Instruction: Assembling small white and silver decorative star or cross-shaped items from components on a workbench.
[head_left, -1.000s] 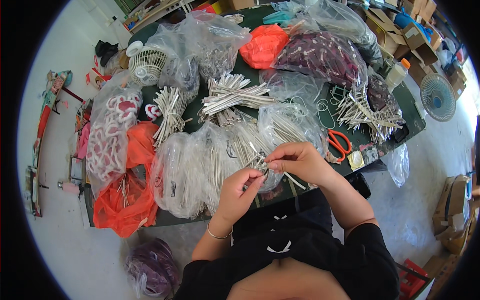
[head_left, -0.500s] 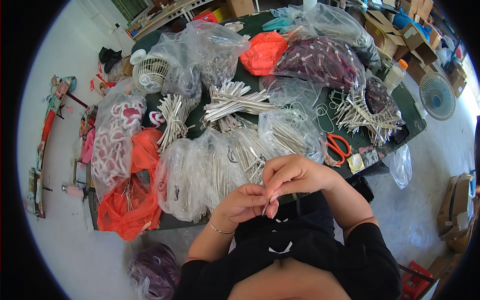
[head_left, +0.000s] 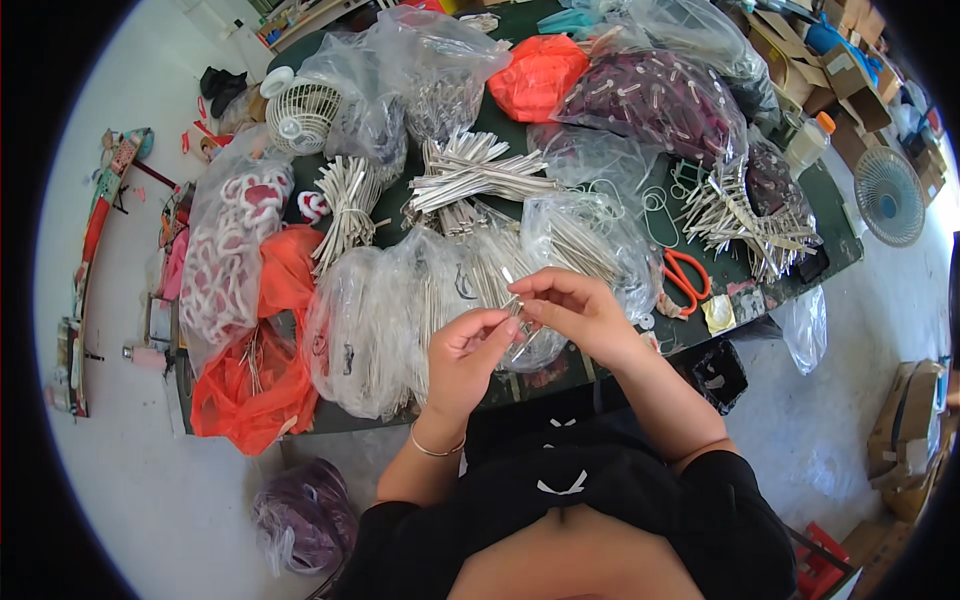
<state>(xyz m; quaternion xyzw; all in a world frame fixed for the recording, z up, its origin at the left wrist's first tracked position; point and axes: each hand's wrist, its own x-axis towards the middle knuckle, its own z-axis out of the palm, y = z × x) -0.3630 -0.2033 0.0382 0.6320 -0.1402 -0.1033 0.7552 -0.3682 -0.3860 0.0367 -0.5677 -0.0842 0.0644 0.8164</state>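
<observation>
My left hand (head_left: 468,358) and my right hand (head_left: 578,312) meet over the table's near edge, fingertips pinched together. Between them is a small silvery piece (head_left: 516,306), mostly covered by the fingers; its exact kind is too small to make out. Just beyond my hands lie clear plastic bags (head_left: 375,330) filled with thin silvery strips. Behind these, loose flat silvery strips (head_left: 480,182) are piled crosswise, beside a tied upright bundle of strips (head_left: 347,215). Orange-handled scissors (head_left: 687,282) lie to the right of my right hand.
On the dark green table (head_left: 840,255) stand a small fan (head_left: 303,115), a red bag (head_left: 538,78), a bag of dark purple pieces (head_left: 655,105) and a spread of metal strips (head_left: 750,225). An open red bag (head_left: 255,395) hangs over the front left edge. A purple bag (head_left: 308,515) sits below.
Both hands have moved up and away from my body, over the near bags, with the fingertips still together. The whole view has shifted slightly.
</observation>
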